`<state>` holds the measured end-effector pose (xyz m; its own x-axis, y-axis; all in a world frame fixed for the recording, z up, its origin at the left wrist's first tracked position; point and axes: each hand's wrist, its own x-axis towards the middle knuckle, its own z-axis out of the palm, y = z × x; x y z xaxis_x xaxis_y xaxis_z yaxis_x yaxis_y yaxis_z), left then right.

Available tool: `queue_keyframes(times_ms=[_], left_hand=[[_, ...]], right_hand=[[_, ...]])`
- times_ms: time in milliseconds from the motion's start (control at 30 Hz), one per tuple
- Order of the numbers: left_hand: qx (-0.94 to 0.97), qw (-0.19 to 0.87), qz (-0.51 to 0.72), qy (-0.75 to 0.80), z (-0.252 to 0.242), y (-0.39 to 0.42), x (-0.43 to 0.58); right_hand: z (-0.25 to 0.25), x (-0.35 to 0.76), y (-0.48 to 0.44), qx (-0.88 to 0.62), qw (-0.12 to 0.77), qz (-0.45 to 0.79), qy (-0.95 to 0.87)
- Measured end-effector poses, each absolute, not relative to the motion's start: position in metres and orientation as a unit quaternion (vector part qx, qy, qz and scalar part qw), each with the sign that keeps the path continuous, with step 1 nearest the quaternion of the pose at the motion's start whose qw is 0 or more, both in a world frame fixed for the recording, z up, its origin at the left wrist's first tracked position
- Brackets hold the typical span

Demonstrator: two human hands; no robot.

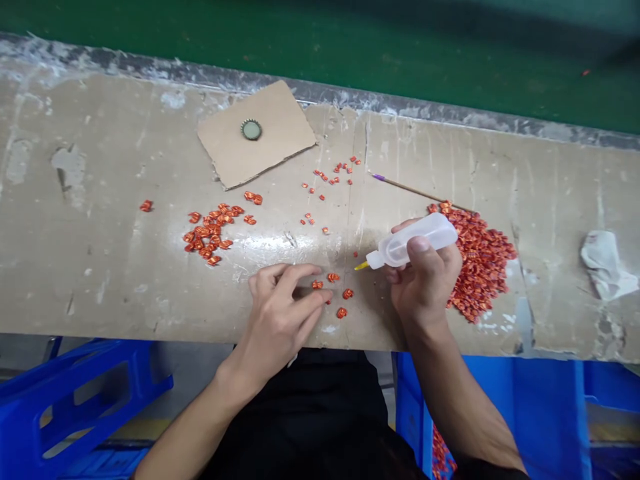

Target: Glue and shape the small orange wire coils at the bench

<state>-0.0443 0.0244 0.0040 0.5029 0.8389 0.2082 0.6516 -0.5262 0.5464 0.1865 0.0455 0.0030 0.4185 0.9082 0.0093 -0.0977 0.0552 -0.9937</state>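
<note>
Bearings are taken from the gap between your hands, with 12 o'clock pointing away from you.

Your right hand (425,280) was clenched around a translucent plastic squeeze bottle (413,241), its yellow nozzle (361,266) aimed at 9 o'clock. Your left hand (277,320) was released, fingers spread over the worn workbench (75,267), with nothing visible in its grasp. A few loose red-orange pieces (341,312) lay in the gap, just beside your left fingertips.

A large heap of these pieces (483,260) sat at 2 to 3 o'clock, its near edge hidden behind your right hand and the bottle. A smaller cluster (210,230) lay at 9 to 10 o'clock, with a sparse scatter (330,177) at 12. A cardboard square (255,133) bearing a metal bottle cap (251,129) lay at 11. A thin purple-ended stick (410,189) reached the heap at 1 o'clock. Crumpled white tissue (605,263) lay beyond the heap at 3. Blue plastic crates (65,407) stood below the bench edge at 7 and 5.
</note>
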Motion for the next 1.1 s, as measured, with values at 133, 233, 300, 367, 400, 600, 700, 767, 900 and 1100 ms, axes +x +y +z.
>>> queue_keyframes(times_ms=[133, 233, 300, 367, 400, 600, 700, 767, 900, 1100], left_hand=[[0.840, 0.230, 0.221, 0.439, 0.007, 0.023, -0.049], [0.837, 0.239, 0.219, 0.442, 0.007, 0.021, -0.049], [0.825, 0.243, 0.224, 0.459, 0.007, 0.021, -0.047], [0.807, 0.241, 0.239, 0.483, 0.007, 0.021, -0.042], [0.798, 0.240, 0.246, 0.495, 0.007, 0.022, -0.039], [0.795, 0.214, 0.249, 0.511, 0.005, 0.034, -0.020], [0.798, 0.224, 0.240, 0.505, 0.005, 0.038, -0.018], [0.791, 0.247, 0.238, 0.507, 0.005, 0.039, -0.019], [0.771, 0.268, 0.248, 0.522, 0.005, 0.041, -0.016], [0.750, 0.260, 0.269, 0.545, 0.003, 0.046, -0.012]], right_hand=[[0.004, 0.186, 0.046, -0.561, 0.628, 0.401, -0.361], [0.004, 0.185, 0.045, -0.567, 0.623, 0.397, -0.365], [0.004, 0.186, 0.044, -0.568, 0.621, 0.393, -0.370], [0.004, 0.186, 0.043, -0.570, 0.620, 0.386, -0.376], [0.004, 0.186, 0.043, -0.571, 0.619, 0.382, -0.380], [0.001, 0.187, 0.042, -0.573, 0.621, 0.365, -0.391], [0.000, 0.187, 0.043, -0.579, 0.617, 0.363, -0.391], [0.000, 0.187, 0.043, -0.580, 0.616, 0.359, -0.394], [-0.001, 0.187, 0.042, -0.582, 0.609, 0.354, -0.407], [-0.006, 0.183, 0.035, -0.582, 0.607, 0.327, -0.431]])
